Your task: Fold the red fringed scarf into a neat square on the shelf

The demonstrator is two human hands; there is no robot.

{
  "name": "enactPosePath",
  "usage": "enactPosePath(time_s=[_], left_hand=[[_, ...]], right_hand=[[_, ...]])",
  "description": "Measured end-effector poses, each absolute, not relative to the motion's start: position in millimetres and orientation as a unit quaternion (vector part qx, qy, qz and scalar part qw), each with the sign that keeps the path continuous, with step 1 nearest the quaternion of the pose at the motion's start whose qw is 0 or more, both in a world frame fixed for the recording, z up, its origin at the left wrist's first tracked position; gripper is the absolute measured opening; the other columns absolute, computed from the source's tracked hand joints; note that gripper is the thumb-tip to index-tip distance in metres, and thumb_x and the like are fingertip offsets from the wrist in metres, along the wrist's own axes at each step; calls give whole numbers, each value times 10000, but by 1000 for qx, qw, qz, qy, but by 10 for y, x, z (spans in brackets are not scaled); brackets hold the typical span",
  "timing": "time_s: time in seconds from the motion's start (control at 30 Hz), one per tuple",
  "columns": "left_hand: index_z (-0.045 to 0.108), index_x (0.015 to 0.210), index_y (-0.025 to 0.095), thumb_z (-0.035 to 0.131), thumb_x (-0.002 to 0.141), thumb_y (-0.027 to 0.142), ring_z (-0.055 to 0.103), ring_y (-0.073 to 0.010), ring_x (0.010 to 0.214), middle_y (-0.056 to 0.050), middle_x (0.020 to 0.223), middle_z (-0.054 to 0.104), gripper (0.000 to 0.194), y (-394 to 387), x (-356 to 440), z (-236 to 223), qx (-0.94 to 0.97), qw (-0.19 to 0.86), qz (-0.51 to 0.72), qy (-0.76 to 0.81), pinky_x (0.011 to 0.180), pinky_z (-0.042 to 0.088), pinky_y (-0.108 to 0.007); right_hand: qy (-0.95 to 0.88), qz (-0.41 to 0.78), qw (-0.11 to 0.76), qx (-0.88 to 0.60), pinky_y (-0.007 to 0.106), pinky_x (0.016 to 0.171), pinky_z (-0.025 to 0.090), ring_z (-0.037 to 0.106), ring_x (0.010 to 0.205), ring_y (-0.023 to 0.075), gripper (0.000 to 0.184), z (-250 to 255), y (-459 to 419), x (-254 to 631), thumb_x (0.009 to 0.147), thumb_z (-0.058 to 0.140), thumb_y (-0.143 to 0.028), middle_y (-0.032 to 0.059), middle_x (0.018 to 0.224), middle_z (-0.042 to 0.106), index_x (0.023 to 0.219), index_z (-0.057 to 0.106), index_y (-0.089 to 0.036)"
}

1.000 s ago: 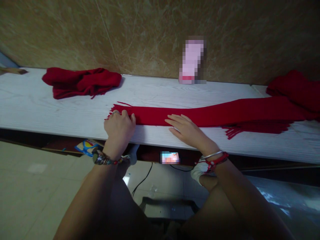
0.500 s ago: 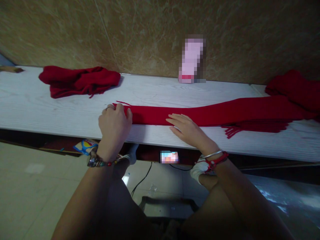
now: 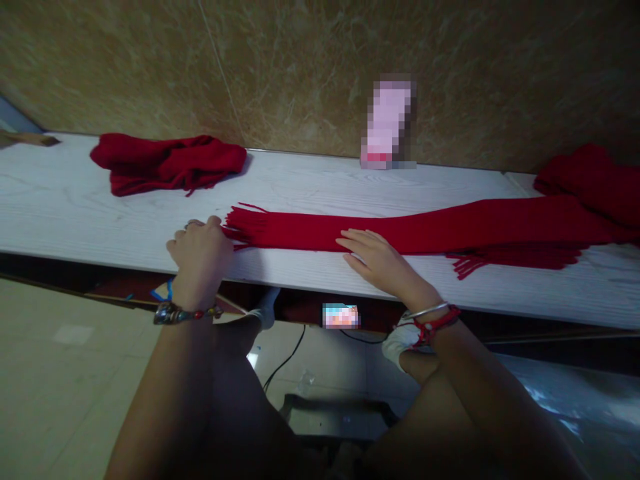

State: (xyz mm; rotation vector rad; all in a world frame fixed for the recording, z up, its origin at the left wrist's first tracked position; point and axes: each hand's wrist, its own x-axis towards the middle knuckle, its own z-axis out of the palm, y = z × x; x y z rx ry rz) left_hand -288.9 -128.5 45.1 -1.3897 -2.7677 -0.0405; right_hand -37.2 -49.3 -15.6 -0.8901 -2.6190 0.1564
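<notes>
A long red fringed scarf [image 3: 440, 230] lies stretched across the white wooden shelf [image 3: 100, 220]. My left hand [image 3: 200, 257] rests at the scarf's left fringed end with its fingers curled, touching the tassels; whether it grips them I cannot see. My right hand [image 3: 377, 257] lies flat with fingers stretched out on the scarf's near edge, about mid-shelf. The scarf's other fringed end [image 3: 500, 257] is folded back under the strip at right.
A crumpled red scarf [image 3: 167, 162] sits at the back left. A red heap [image 3: 593, 177] lies at the far right. A blurred pink object [image 3: 387, 123] leans on the brown marbled wall. Below the shelf are a tiled floor, a cable and a stool.
My left hand has slid left along the scarf, off the cloth to its fringed end, which now lies uncovered. My right hand has stayed in place.
</notes>
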Motion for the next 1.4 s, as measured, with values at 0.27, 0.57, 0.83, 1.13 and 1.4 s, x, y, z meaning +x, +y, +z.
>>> enactPosePath(time_s=[0.27,0.57,0.83,1.13,1.4], left_hand=[[406,1380,186,286,914,364,306,-320,1345,-127,1485,320,513,-1024,-2765,156,-601,10,-64,-797,1035,335,-499],[294,1442,271,204,879,574,107,-384,1397,-88,1533,223,645,-1087,-3047,140,-434,-48,-48,-899,1078,118,-635],[429,1361,193,278,944,398,172,-332,1396,-129,1520,243,488,-870,-2413,112,-672,28,-129,-728,1069,201,-592],[259,1451,234,233,960,381,158,-329,1398,-85,1537,206,514,-716,-2249,93,-711,-70,4,-700,1074,197,-569],[234,1458,247,316,915,497,104,-358,1401,-91,1553,134,603,-752,-2268,109,-695,-72,15,-715,1074,161,-600]], right_hand=[[-926,61,191,-320,422,1088,339,463,1259,195,375,-152,-482,-365,887,443,-210,89,1320,561,1233,580,-163],[-925,49,198,-320,398,1089,337,471,1250,202,366,-149,-492,-388,882,450,-203,105,1311,567,1207,599,-126],[-837,24,299,-457,597,1071,254,439,1273,283,380,-153,-453,-298,903,382,-246,103,1312,565,1216,591,-193],[-855,29,209,-474,613,1037,303,429,1279,310,400,-215,-413,-252,905,379,-266,119,1351,526,1250,567,-193],[-856,45,213,-470,595,1065,267,369,1321,298,421,-160,-435,-251,904,428,-290,124,1409,458,1306,512,-200]])
